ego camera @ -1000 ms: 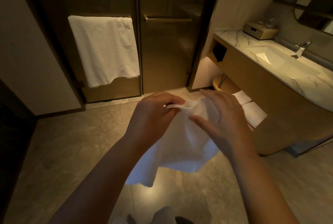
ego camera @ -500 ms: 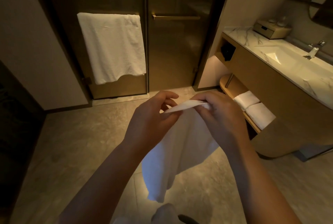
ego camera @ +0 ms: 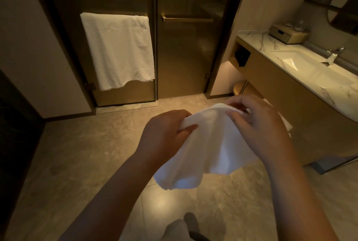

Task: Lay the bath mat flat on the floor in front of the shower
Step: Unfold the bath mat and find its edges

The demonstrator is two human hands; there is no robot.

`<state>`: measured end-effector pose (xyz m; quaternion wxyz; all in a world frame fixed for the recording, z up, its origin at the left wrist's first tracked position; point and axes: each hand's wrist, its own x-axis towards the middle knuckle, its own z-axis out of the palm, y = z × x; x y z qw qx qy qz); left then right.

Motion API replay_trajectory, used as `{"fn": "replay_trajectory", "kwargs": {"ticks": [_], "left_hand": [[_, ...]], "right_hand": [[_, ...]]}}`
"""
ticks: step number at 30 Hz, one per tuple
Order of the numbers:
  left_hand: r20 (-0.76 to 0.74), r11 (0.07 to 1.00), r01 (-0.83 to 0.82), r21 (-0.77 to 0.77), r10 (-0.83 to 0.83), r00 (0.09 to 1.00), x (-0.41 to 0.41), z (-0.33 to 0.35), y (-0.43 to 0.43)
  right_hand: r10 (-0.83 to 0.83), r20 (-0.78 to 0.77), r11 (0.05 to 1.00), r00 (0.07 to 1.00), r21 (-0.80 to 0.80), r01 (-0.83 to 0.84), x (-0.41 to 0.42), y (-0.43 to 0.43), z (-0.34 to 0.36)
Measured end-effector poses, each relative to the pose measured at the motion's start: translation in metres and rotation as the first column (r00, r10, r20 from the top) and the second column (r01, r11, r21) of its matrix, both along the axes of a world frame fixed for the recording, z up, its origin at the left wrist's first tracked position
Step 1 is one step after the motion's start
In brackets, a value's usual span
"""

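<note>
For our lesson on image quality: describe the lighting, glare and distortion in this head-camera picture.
Head view: dim, warm light; brightest on the sink and a glare patch on the floor; the mat looks bluish-white; the wide lens splays the doors outward; deep shadow at left.

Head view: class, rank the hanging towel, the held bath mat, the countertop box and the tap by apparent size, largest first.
1. bath mat and hanging towel: these look about alike, and the mat is nearer the camera, so I leave them unranked.
2. countertop box
3. tap
</note>
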<state>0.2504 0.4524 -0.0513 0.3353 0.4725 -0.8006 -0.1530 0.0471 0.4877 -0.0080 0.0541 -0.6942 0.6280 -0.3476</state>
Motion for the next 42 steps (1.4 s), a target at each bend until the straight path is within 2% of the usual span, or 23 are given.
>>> {"fn": "replay_trajectory", "kwargs": {"ticks": [4, 8, 14, 17, 20, 25, 27, 30, 33, 36, 38, 42], "left_hand": [[0.052, 0.995, 0.096, -0.016, -0.095, 0.994, -0.009, 0.004, 0.000], [0.073, 0.994, 0.101, -0.050, -0.097, 0.993, -0.007, 0.006, -0.002], [0.093, 0.998, 0.064, -0.027, -0.061, 0.994, 0.004, 0.007, -0.005], [0.092, 0.998, 0.052, -0.045, -0.048, 0.995, 0.010, 0.006, -0.004], [0.065, 0.997, 0.055, -0.053, -0.052, 0.997, 0.020, 0.006, -0.004], [0.000, 1.000, -0.014, 0.020, 0.014, 1.000, 0.036, 0.003, -0.006], [-0.004, 0.996, -0.039, 0.077, 0.040, 0.999, 0.042, 0.000, -0.009], [-0.088, 0.988, -0.044, 0.149, 0.058, 0.994, 0.048, -0.001, -0.013], [-0.129, 0.991, -0.027, 0.133, 0.044, 0.991, 0.045, 0.005, -0.016], [-0.157, 0.999, 0.007, 0.054, 0.002, 0.988, 0.036, 0.014, -0.018], [-0.119, 0.999, 0.029, 0.020, -0.027, 0.993, 0.028, 0.018, -0.020], [-0.050, 0.998, 0.058, 0.022, -0.057, 0.997, 0.022, 0.020, -0.023]], "right_hand": [[0.067, -0.111, 0.983, 0.992, 0.179, -0.046, 0.013, 0.003, -0.003], [0.119, -0.096, 0.958, 0.988, 0.274, -0.089, 0.022, 0.002, -0.010], [0.117, -0.069, 0.971, 0.991, 0.215, -0.100, 0.038, -0.002, -0.029], [0.081, -0.106, 0.985, 0.991, 0.161, -0.063, 0.048, -0.004, -0.035], [0.072, -0.123, 0.993, 0.990, 0.098, -0.060, 0.054, -0.005, -0.035], [0.083, -0.113, 0.997, 0.990, 0.010, -0.082, 0.054, -0.005, -0.024], [0.039, -0.067, 0.999, 0.997, -0.024, -0.041, 0.048, -0.007, -0.019], [-0.034, -0.030, 0.999, 0.999, -0.039, 0.033, 0.036, -0.009, -0.016], [-0.082, -0.005, 0.996, 0.997, -0.044, 0.082, 0.026, -0.009, -0.015], [-0.045, 0.003, 0.998, 0.999, 0.042, 0.045, 0.020, -0.008, -0.016], [0.027, 0.010, 0.988, 1.000, 0.149, -0.028, 0.021, -0.008, -0.016], [0.190, 0.054, 0.891, 0.980, 0.409, -0.195, 0.029, -0.008, -0.021]]}}
